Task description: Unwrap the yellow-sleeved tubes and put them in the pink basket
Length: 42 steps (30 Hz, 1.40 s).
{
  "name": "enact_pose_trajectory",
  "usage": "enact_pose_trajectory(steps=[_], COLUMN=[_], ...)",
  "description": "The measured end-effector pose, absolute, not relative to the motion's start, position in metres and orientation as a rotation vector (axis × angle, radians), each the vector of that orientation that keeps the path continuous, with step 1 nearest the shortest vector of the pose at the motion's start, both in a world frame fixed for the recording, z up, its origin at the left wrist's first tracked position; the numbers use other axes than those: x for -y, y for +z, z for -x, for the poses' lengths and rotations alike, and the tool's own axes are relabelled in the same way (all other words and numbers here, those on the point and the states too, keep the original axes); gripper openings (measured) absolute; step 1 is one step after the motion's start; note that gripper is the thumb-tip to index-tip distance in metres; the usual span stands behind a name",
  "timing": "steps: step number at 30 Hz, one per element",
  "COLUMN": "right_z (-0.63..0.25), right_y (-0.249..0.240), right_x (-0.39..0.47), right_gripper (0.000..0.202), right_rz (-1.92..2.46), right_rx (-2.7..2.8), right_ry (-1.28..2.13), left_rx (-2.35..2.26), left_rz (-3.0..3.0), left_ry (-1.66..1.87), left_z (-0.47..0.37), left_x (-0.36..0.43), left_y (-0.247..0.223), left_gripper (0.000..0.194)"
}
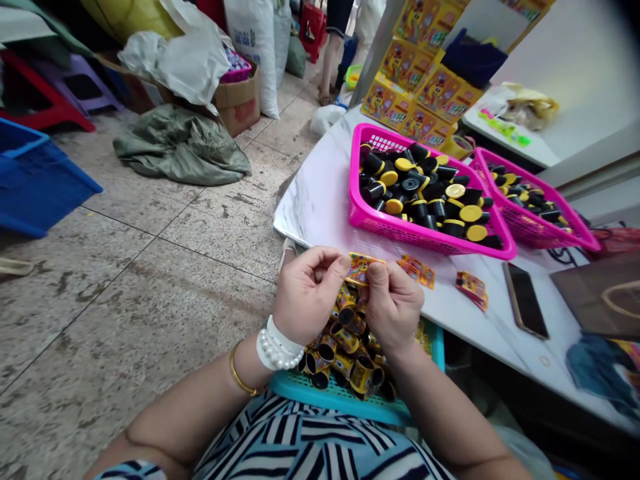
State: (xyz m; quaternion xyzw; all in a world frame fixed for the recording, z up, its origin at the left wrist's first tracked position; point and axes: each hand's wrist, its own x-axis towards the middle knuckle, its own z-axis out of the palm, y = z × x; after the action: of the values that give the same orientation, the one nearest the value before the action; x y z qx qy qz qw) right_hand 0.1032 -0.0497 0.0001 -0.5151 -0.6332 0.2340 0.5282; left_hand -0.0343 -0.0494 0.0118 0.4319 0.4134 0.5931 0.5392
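Between my two hands a small printed orange-yellow label [359,268] is pinched. My left hand [311,293] grips its left end with thumb and fingers, and my right hand [393,303] holds the right end. Below them, a turquoise basket [345,404] on my lap holds many black cylinders wrapped in yellow labels [361,375]. More printed labels [417,272] lie on the white table [320,213] just beyond my right hand, and a small stack [472,290] sits farther right. A pink basket [383,230] full of black cylinders with yellow caps [423,190] stands behind.
A second pink basket [550,233], a phone [525,300] and a brown bag [600,293] are at the right. Stacked yellow boxes [417,87] stand at the back. On the floor are a blue crate [45,180], a grey-green sack [183,147] and a carton [239,100]. Someone's leg [330,63] shows.
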Motion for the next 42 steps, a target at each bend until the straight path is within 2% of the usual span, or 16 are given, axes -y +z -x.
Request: enact_pose_trajectory(steps=[12,18,22,27,29,31,34,42], right_z=[-0.105,-0.102,-0.098,-0.117,-0.133,-0.149,-0.163,-0.17], right_y=[-0.007,-0.006,-0.004,0.034,0.058,0.076,0.079,0.064], right_x=[0.056,0.049,0.045,0.016,-0.017,-0.059,-0.11,-0.121], right_gripper=[0.035,0.019,0.02,0.013,0.01,0.02,0.025,0.029], right_rz=[1.192,1.153,1.092,1.0,1.07,1.208,1.26,1.323], right_rx=[1.537,1.713,1.766,1.952,2.015,2.212,2.566,2.488], right_ry=[0.572,0.503,0.483,0.412,0.163,-0.014,0.106,0.182], left_rx=[-1.017,-1.148,-1.158,-1.061,-1.027,-0.981,-0.874,-0.727], left_rz=[-1.05,-1.162,-1.003,-0.891,-0.82,-0.723,-0.583,-0.337], left_ry=[1.348,1.383,1.232,1.092,1.036,1.003,1.005,1.034], left_z=[0.036,0.041,0.052,0.064,0.066,0.068,0.067,0.058], left_x=[0.048,0.05,0.05,0.05,0.048,0.042,0.029,0.007], left_y=[0.02,0.008,-0.003,0.0,0.005,0.011,0.016,0.009], left_gripper=[0.015,0.007,0.014,0.023,0.026,0.026,0.022,0.008])
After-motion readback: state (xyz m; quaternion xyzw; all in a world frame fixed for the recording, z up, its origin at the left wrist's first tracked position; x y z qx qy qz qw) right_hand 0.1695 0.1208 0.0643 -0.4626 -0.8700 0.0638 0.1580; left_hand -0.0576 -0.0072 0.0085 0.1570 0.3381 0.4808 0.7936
